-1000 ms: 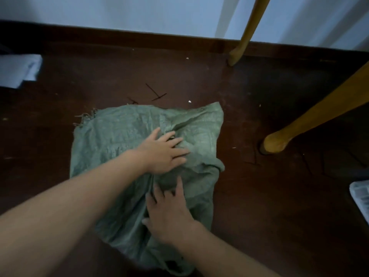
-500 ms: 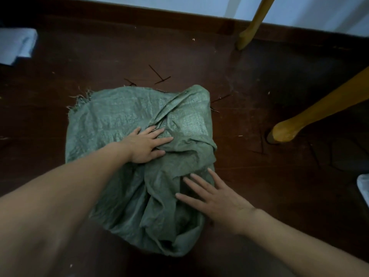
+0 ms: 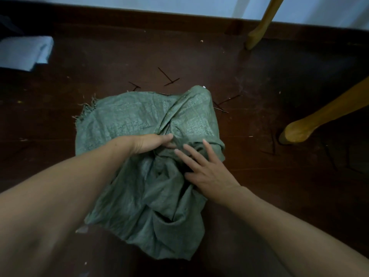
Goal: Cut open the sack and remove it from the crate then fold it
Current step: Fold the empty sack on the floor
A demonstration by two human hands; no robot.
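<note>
Dark wooden floor [image 3: 279, 196] met pale wall [image 3: 179, 5], yellow furniture legs [image 3: 299, 128] stood right, crumpled green sack [image 3: 127, 116], left hand [image 3: 147, 144] gripped a fold, right hand [image 3: 207, 172] lay fingers spread.

No readable text, labels, numbers on sack [image 3: 127, 120] or elsewhere.

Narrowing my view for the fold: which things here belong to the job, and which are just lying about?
Job: green sack; left hand and right hand, both on it.

Lying about: near wooden leg; far wooden leg; pale folded cloth; dark strands on the floor.
</note>
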